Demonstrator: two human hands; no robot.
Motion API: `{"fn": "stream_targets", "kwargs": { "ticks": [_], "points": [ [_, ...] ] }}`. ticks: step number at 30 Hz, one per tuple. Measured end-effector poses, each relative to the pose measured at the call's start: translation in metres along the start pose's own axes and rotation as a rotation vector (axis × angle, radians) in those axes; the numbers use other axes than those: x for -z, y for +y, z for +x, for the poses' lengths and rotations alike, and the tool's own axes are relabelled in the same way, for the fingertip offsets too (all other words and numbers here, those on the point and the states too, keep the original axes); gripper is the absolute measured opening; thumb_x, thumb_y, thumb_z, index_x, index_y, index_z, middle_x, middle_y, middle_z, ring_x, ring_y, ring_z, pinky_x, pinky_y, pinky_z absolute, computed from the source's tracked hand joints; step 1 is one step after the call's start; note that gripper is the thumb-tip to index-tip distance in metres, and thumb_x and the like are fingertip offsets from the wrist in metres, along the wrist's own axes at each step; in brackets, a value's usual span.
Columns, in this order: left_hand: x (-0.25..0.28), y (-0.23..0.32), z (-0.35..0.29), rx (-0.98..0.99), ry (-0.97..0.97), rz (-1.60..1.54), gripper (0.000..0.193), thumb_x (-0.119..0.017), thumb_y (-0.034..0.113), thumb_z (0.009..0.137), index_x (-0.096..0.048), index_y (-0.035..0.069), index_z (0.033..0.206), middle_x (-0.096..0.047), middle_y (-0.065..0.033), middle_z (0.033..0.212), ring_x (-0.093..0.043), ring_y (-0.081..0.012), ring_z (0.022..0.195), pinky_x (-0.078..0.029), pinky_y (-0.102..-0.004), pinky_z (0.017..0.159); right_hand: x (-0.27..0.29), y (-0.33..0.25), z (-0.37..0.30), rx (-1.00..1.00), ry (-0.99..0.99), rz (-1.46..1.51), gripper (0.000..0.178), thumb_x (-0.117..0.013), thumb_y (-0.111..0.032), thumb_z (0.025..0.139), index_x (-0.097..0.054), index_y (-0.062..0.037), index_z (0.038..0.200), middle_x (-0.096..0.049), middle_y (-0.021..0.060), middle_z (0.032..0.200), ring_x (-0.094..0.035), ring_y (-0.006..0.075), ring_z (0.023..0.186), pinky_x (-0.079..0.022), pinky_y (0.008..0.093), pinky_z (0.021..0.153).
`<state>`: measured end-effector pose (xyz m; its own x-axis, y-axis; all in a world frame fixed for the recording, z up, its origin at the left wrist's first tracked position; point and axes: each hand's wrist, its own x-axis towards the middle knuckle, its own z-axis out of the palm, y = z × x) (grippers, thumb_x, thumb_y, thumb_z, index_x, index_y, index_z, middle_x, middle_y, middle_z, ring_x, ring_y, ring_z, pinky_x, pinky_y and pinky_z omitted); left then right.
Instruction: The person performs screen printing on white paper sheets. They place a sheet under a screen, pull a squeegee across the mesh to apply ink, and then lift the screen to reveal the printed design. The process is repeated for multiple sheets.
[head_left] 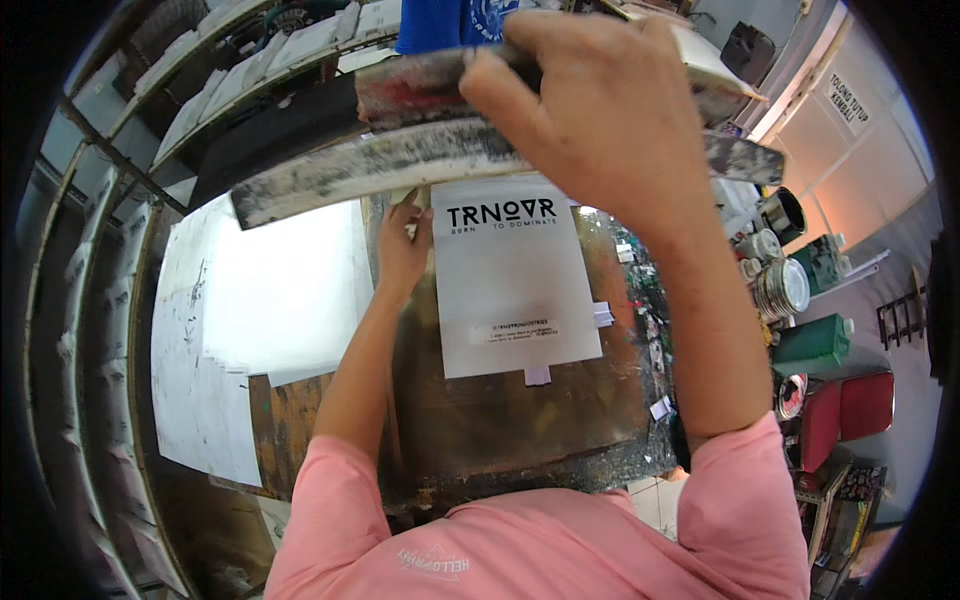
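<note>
A white sheet or flat bag [520,280] with black lettering at top and bottom lies on the brown work board [520,430] in front of me. My left hand [405,245] is at its upper left edge, with fingers curled in as if pinching that edge. My right hand [600,110] is raised high, closed around an ink-stained wooden squeegee [410,88]. Below the squeegee runs the long stained bar of a printing frame [370,160], held tilted above the sheet. The far side of the frame is hidden behind my right hand and the squeegee.
White sheets [280,290] are stacked on the left of the table. Small lilac tabs [538,376] stick out by the printed sheet's edges. Right of the table stand paint cans [783,287], a green jerrycan [815,343] and a red chair [865,405]. Racks [215,95] line the left.
</note>
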<state>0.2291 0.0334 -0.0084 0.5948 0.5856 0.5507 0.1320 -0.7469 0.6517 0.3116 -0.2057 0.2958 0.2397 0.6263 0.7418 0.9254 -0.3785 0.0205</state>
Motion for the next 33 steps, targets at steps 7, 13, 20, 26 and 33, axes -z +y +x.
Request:
{"fn": "stream_targets", "kwargs": {
  "ticks": [7, 13, 20, 26, 33],
  "points": [
    [-0.049, -0.046, 0.041, -0.287, 0.019, 0.158, 0.018, -0.075, 0.022, 0.102, -0.080, 0.007, 0.111, -0.071, -0.0127, 0.085, -0.069, -0.0314, 0.081, -0.052, -0.0444, 0.072, 0.013, 0.011, 0.038, -0.014, -0.061, 0.119, 0.055, -0.052, -0.041, 0.101, -0.065, 0.0000, 0.067, -0.061, 0.0140, 0.059, -0.059, 0.0292, 0.059, -0.048, 0.0451, 0.076],
    [0.032, -0.015, 0.025, 0.094, 0.027, -0.060, 0.018, -0.072, 0.018, 0.106, -0.074, 0.001, 0.108, -0.060, -0.0112, 0.068, -0.050, -0.0169, 0.058, -0.043, -0.0333, 0.057, 0.007, 0.012, 0.038, -0.046, -0.052, 0.178, 0.049, -0.053, -0.040, 0.100, -0.066, -0.0022, 0.072, -0.061, 0.0141, 0.062, -0.059, 0.0300, 0.061, -0.047, 0.0454, 0.079],
    [0.180, -0.076, -0.116, 0.333, 0.483, 0.172, 0.024, -0.064, 0.020, 0.112, -0.071, -0.001, 0.105, -0.063, -0.0055, 0.075, -0.054, -0.0120, 0.068, -0.046, -0.0312, 0.063, -0.002, 0.006, 0.000, 0.073, 0.076, -0.008, 0.044, -0.059, -0.042, 0.101, -0.075, -0.0018, 0.102, -0.072, 0.0203, 0.086, -0.068, 0.0412, 0.083, -0.047, 0.0488, 0.088],
    [0.316, -0.132, -0.118, 0.450, 0.636, 0.539, 0.035, -0.061, 0.034, 0.112, -0.070, 0.001, 0.109, -0.069, -0.0168, 0.075, -0.067, -0.0369, 0.069, -0.052, -0.0482, 0.068, -0.004, 0.005, -0.011, 0.016, 0.022, 0.030, 0.045, -0.058, -0.042, 0.103, -0.075, -0.0010, 0.105, -0.073, 0.0232, 0.089, -0.068, 0.0438, 0.085, -0.048, 0.0496, 0.091],
    [0.255, -0.047, -0.153, -0.198, -0.125, 0.799, 0.101, -0.072, 0.078, 0.088, -0.052, 0.008, 0.159, -0.054, -0.0183, 0.156, -0.048, -0.0409, 0.147, -0.026, -0.0673, 0.126, 0.001, -0.014, -0.026, -0.021, 0.034, -0.010, 0.046, -0.061, -0.043, 0.101, -0.076, 0.0004, 0.106, -0.074, 0.0243, 0.090, -0.071, 0.0425, 0.087, -0.049, 0.0500, 0.088]
  ]
}}
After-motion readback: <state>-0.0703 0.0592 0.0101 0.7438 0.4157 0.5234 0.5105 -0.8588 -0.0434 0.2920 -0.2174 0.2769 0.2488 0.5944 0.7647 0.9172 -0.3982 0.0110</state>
